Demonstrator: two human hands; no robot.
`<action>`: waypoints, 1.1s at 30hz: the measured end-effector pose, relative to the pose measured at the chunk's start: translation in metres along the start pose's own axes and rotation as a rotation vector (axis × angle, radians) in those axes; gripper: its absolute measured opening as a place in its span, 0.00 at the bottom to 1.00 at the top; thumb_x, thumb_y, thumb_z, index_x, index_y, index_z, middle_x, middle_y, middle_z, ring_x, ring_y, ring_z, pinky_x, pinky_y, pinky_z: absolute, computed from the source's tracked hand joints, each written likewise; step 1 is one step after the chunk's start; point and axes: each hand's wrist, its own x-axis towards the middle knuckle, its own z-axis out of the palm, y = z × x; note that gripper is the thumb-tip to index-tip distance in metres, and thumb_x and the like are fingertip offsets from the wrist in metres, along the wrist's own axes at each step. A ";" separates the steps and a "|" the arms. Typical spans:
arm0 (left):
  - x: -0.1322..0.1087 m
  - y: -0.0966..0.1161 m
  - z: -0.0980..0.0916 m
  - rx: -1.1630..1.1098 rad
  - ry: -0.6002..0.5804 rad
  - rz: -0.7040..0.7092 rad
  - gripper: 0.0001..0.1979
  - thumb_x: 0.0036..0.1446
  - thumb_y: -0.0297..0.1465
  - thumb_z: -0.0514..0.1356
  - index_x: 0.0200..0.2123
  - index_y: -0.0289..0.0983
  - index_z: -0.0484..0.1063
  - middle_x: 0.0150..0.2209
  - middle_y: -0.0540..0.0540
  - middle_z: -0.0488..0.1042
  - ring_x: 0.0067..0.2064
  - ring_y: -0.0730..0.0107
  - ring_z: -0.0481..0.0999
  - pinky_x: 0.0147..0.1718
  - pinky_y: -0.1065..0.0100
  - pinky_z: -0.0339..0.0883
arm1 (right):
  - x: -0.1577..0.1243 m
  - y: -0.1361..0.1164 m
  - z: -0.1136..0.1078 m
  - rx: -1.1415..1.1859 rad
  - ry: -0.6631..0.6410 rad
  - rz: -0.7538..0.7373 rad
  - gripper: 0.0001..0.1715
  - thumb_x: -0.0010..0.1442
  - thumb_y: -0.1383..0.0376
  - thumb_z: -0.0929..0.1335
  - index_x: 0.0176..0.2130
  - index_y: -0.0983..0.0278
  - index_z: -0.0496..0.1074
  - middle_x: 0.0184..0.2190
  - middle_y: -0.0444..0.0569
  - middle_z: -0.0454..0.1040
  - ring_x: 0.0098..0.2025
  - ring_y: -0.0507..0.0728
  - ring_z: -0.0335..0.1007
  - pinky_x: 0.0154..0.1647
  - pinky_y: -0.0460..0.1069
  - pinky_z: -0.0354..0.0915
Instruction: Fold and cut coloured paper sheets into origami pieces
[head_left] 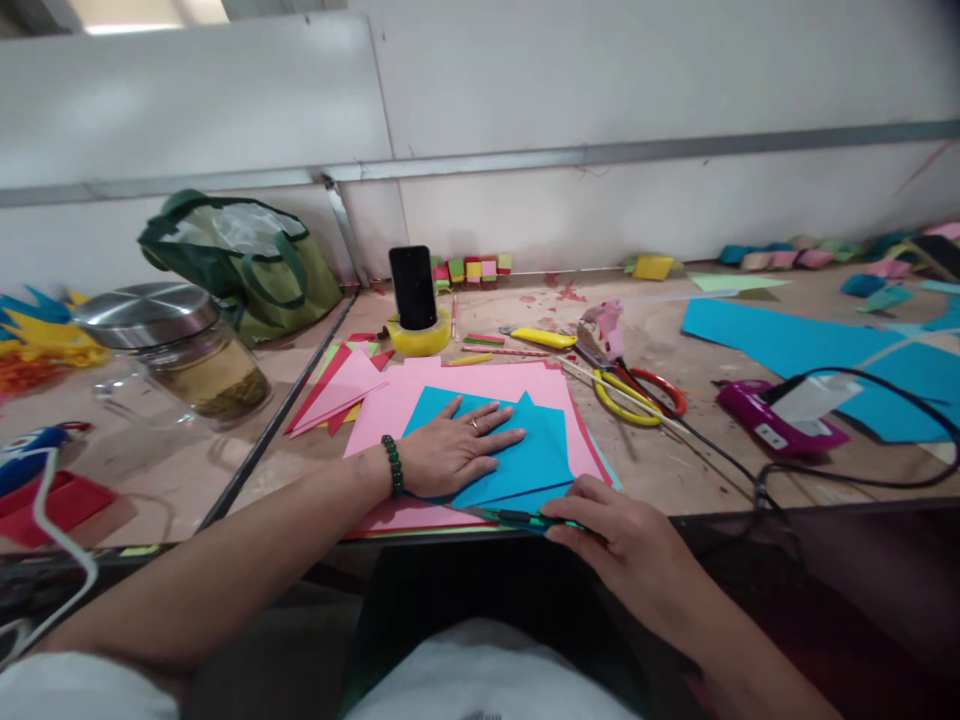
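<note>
My left hand lies flat with fingers spread on a folded sheet of blue paper. That paper rests on a stack of pink paper and other coloured sheets at the table's front edge. Closed around a green utility knife, my right hand is at the near right corner of the blue paper. The knife's tip points left along the paper's near edge; whether the blade touches the paper, I cannot tell.
Behind the stack, a phone leans upright in a yellow tape roll. A yellow cutter and scissors lie to the right, near a purple device with a black cable. At left stand a glass jar and a green bag.
</note>
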 end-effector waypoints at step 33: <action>-0.008 -0.037 -0.002 -0.559 0.478 -0.246 0.38 0.52 0.33 0.63 0.64 0.39 0.53 0.37 0.49 0.71 0.38 0.67 0.71 0.39 0.65 0.68 | 0.001 0.085 -0.009 -0.414 0.714 0.090 0.16 0.63 0.57 0.62 0.44 0.64 0.71 0.43 0.56 0.71 0.47 0.64 0.66 0.49 0.61 0.64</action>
